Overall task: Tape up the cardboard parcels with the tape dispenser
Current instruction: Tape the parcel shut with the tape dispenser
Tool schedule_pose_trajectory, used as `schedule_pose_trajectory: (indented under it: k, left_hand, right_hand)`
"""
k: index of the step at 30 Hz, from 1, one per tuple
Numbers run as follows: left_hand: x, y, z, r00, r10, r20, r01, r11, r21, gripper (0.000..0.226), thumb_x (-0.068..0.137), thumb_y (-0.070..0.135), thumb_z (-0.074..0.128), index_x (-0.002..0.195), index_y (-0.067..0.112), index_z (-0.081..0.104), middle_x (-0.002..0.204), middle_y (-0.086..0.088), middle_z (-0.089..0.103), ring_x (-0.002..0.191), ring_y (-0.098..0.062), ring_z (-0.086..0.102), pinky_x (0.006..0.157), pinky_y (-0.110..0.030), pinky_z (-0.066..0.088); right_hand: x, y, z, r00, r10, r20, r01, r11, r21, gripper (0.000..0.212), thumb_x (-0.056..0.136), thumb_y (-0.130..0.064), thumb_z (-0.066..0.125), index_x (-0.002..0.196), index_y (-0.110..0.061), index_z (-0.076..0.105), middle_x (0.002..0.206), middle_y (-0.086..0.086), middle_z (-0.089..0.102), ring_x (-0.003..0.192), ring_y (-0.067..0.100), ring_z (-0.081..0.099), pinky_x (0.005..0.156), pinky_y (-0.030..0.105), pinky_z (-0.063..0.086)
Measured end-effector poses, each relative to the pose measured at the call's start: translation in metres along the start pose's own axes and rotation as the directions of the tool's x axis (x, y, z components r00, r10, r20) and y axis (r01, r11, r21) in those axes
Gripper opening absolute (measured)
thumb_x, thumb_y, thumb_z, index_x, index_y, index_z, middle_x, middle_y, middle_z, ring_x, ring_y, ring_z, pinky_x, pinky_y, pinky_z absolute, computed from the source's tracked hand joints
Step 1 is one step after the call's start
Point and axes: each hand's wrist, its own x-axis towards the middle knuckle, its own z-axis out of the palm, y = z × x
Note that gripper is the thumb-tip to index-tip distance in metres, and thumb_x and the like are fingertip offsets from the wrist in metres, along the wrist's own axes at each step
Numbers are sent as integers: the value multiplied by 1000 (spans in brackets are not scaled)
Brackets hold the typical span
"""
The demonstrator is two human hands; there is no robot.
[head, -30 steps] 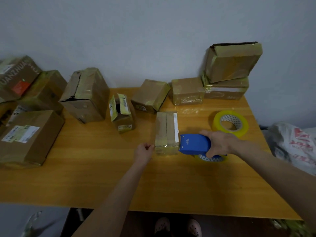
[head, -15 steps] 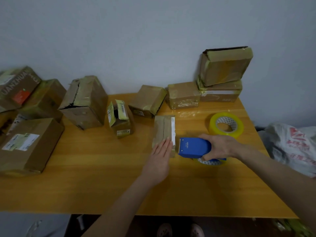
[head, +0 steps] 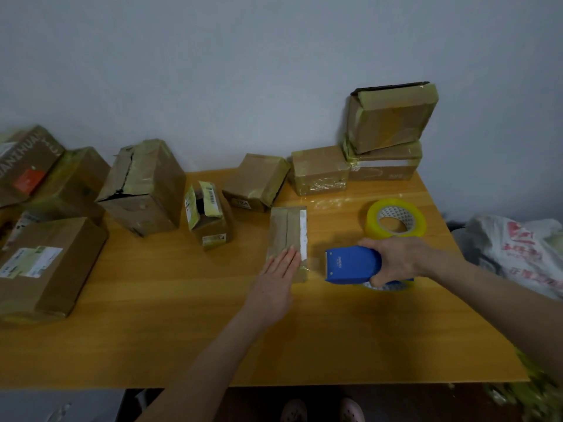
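We face a plain, matte grey-white wall, and against it stands a table [head: 182,315] with a smooth top of orange-yellow wood grain. Near its middle lies a small oblong cardboard parcel [head: 288,229]. Its top is dull brown, with a seam down its length and a white strip along its right edge.

The left hand [head: 275,281] lies flat on the parcel's near end, fingers straight and close together, pressing the lid. Just to the right, the right hand [head: 399,257] curls round the tape dispenser [head: 350,264], a blocky blue plastic shell whose toothed edge points at the parcel. The dispenser's tape roll [head: 387,286] peeks out under the palm. Between the teeth and the parcel we see a faint glossy film, but we cannot tell whether it is tape.

Behind the dispenser a spare tape roll [head: 371,222] lies flat, a glossy yellow ring with a patterned core. Along the wall sit more parcels, creased and wrapped in shiny tape. A tilted box [head: 391,117] leans on a flat box [head: 384,169], and a tall torn box [head: 143,187] stands to the left. Near it is a small box with raised flaps [head: 210,217], and at the left edge lies a labelled carton [head: 45,266]. A crumpled plastic bag [head: 518,248] lies beyond the table's right side.
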Motion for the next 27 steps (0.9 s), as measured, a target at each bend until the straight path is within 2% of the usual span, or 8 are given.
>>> schedule_pose_trajectory:
  k: [4,10,14,16,20,23,25,27]
  left_hand:
    - [-1,0,2,1000,4,-10,-4,1000,-3,81,94,13,45,150,21,-13,151,6,-26,138,-7,-26,111,-28,-21]
    - [0,-1,2,999,21,-26,-22,999,-35,81,93,12,45,150,21,-12,153,5,-24,140,-8,-24,114,-28,-17]
    - [-1,-2,4,999,30,-23,-31,998,-57,82,92,12,46,149,23,-12,153,6,-23,141,-8,-23,113,-26,-18]
    - [-1,-4,4,999,23,-40,-26,997,-72,81,92,12,44,150,23,-11,153,6,-24,141,-8,-23,111,-24,-21]
    - [0,-2,3,999,20,-34,-23,996,-86,79,91,11,43,151,24,-6,155,8,-18,140,-5,-21,110,-23,-22]
    - [0,-1,3,1000,-14,-26,12,997,-83,78,92,15,44,151,27,-5,155,10,-17,142,-5,-19,113,-32,-19]
    - [0,0,3,999,-34,-6,33,993,-116,76,93,15,43,152,29,-4,155,13,-17,141,-4,-20,115,-41,-15]
    - [1,0,0,998,-44,40,51,983,-177,75,94,13,43,152,30,-1,156,14,-15,141,-3,-19,117,-45,-7]
  right_hand:
    - [14,-33,-4,998,49,42,-43,992,-122,60,71,-57,64,124,-43,38,90,-13,56,89,19,57,60,29,41]
    - [28,-59,-19,992,68,107,-51,986,-156,58,70,-56,64,121,-37,44,90,-11,53,90,19,57,66,30,44]
    - [38,-77,-9,986,100,133,-58,956,-289,61,66,-58,64,121,-34,52,98,-6,60,90,18,59,62,27,45]
    - [40,-72,-6,983,95,156,-75,988,-133,58,63,-57,66,115,-35,55,95,-7,62,86,17,60,62,28,47]
    - [22,-29,-24,986,92,138,-120,969,217,71,55,-55,70,120,-33,55,111,-5,62,94,17,61,81,36,56]
    - [18,-8,-14,985,167,39,-154,763,628,56,67,-43,77,117,-25,58,108,-1,64,92,18,64,72,30,52]
    - [24,-5,8,965,255,59,-186,507,842,46,76,-34,76,116,-19,61,106,4,68,94,24,66,75,36,54]
    - [28,-8,35,935,305,179,-245,195,950,45,78,-31,76,116,-12,64,102,12,72,93,30,68,87,46,56]
